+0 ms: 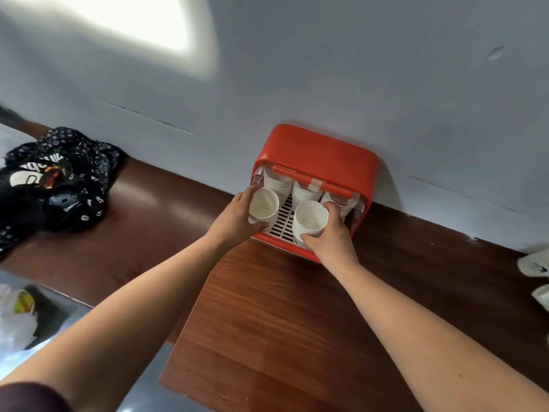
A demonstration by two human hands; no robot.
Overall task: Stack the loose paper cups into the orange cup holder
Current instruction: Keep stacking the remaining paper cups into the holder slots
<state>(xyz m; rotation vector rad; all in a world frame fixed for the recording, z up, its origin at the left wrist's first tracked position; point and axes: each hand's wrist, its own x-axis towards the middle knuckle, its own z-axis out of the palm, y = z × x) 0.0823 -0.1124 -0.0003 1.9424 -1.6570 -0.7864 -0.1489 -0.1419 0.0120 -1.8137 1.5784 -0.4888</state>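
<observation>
The orange cup holder point(320, 150) stands on a brown wooden table against the grey wall, its front open over a white slotted tray point(283, 217). Stacks of white paper cups point(301, 193) fill the back of the holder. My left hand point(236, 220) grips a white paper cup point(263, 205) at the holder's front left. My right hand point(332, 236) grips a short stack of white cups point(310, 218) at the front right, standing on the tray. Both cups have their mouths facing me.
A dark patterned cloth bundle point(56, 179) lies on the table at the far left. White plastic bags point(16, 319) sit at the lower left. Two white objects point(536, 264) poke in at the right edge. Bare wood point(282, 322) spreads in front of the holder.
</observation>
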